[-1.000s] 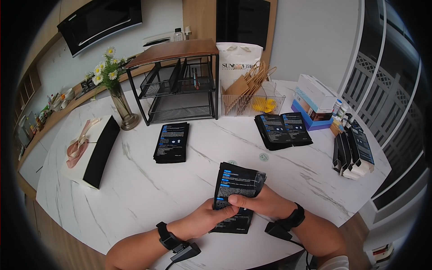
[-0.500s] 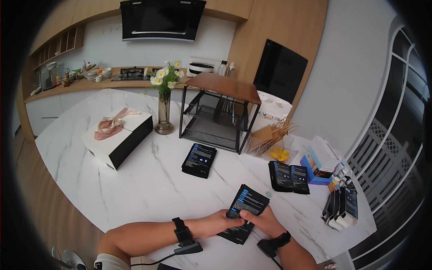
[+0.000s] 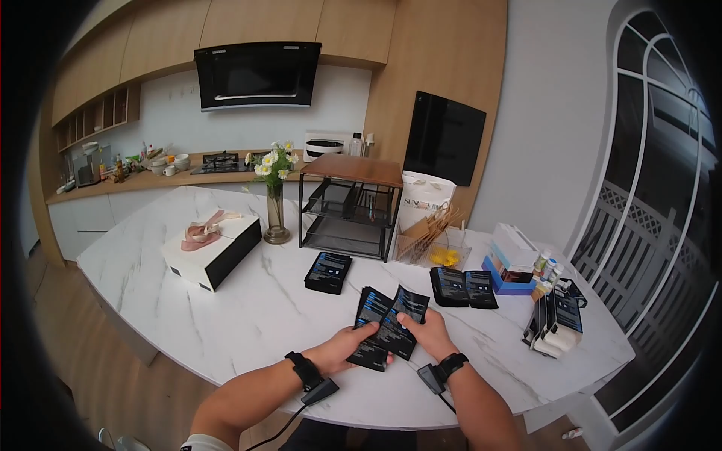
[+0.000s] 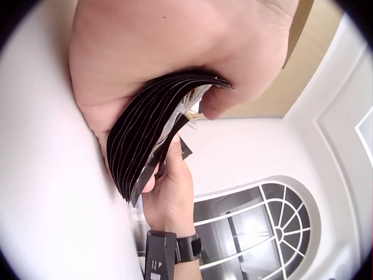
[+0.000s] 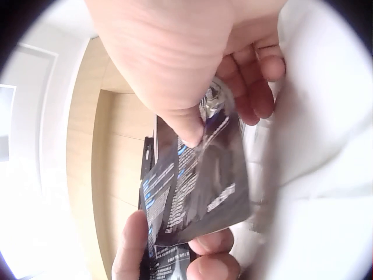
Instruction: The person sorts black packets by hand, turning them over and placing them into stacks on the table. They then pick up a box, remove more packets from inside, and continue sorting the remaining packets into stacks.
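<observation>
Above the front of the table, my left hand [image 3: 344,349] grips a stack of flat black sachets [image 3: 370,307] with blue and white print, thumb across the top one. In the left wrist view the stacked sachets [image 4: 143,134] show as several layers, bowed within the palm. My right hand [image 3: 430,336] pinches a black sachet [image 3: 406,304] between thumb and fingers, fanned out to the right and overlapping the stack. Close up in the right wrist view, this printed sachet [image 5: 213,186] has a shiny, creased surface, and the left fingers [image 5: 213,265] appear below it.
Beyond my hands lie a pile of black sachets [image 3: 328,272] and a double pile [image 3: 451,287] to its right. Black-and-white cartons [image 3: 556,323] stand at the right edge. Behind are a ribboned box [image 3: 226,259], a flower vase [image 3: 277,218], a wire rack [image 3: 350,203] and a clear bin [image 3: 462,255].
My right hand has drawn a sachet off to the right, so the sachets now fan into two parts instead of one stack. The head view has swung left and up.
</observation>
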The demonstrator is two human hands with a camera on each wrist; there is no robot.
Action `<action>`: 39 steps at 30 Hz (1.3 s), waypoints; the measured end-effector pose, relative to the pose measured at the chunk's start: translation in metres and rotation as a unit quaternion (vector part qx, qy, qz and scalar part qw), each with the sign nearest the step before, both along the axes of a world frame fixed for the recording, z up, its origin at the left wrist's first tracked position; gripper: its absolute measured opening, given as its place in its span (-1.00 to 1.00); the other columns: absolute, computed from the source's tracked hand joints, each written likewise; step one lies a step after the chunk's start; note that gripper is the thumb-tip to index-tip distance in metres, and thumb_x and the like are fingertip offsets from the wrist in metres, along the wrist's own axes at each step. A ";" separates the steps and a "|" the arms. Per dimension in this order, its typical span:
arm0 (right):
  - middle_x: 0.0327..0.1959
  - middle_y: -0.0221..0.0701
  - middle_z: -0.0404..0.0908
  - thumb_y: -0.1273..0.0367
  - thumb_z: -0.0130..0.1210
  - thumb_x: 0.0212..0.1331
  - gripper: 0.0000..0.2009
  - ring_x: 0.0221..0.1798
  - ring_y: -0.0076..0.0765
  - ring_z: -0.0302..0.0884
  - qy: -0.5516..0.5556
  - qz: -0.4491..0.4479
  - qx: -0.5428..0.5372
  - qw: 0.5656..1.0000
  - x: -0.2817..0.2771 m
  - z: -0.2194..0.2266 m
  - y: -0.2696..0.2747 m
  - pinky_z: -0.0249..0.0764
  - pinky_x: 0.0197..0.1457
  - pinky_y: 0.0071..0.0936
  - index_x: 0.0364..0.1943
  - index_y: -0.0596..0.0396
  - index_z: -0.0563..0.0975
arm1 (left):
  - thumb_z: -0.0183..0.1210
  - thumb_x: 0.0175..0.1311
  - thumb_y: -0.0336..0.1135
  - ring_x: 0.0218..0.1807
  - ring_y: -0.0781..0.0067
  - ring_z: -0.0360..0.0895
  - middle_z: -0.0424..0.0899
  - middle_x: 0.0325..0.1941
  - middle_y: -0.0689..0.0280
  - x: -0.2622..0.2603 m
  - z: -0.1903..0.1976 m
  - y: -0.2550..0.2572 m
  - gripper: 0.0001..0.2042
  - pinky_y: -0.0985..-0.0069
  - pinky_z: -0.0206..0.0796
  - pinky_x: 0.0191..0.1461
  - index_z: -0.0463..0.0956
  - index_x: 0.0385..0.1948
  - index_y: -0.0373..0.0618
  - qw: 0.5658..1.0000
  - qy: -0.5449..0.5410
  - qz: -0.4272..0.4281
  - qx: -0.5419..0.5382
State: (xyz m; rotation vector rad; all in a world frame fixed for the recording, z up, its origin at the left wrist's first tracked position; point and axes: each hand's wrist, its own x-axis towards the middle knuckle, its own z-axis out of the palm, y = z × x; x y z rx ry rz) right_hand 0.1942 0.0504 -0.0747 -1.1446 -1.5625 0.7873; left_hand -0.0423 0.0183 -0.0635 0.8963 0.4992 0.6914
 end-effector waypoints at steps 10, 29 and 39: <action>-0.05 -0.05 0.67 0.12 0.37 0.12 -0.46 0.10 0.12 0.61 -0.222 -0.040 0.024 0.974 0.001 0.001 -0.001 0.51 0.17 -0.13 0.06 0.19 0.52 | -0.25 0.67 0.00 0.03 0.02 0.70 0.69 -0.04 -0.02 -0.053 0.013 -0.054 -0.52 0.13 0.53 0.24 0.41 0.14 -0.31 0.975 -0.022 0.212 -0.056; 0.66 -0.08 -0.03 -0.31 0.14 0.12 -0.09 0.68 0.36 -0.31 -0.467 0.157 0.002 0.870 -0.029 0.008 -0.036 -0.30 0.66 0.15 0.53 -0.19 0.29 | -0.15 0.62 -0.15 0.12 -0.05 0.66 0.66 0.10 -0.02 -0.043 0.028 -0.007 -0.60 0.01 0.48 0.30 0.39 0.23 -0.30 0.978 0.057 0.198 0.013; 0.61 -0.09 0.09 -0.11 0.32 0.05 -0.09 0.66 0.35 -0.22 -0.352 0.162 0.050 0.920 -0.022 -0.005 -0.026 -0.28 0.64 0.20 0.48 -0.04 0.27 | 0.10 0.53 -0.34 -0.10 0.31 0.73 0.72 -0.07 0.22 -0.009 0.022 0.005 -0.77 0.30 0.63 0.03 0.53 0.06 -0.26 0.973 0.050 0.224 0.002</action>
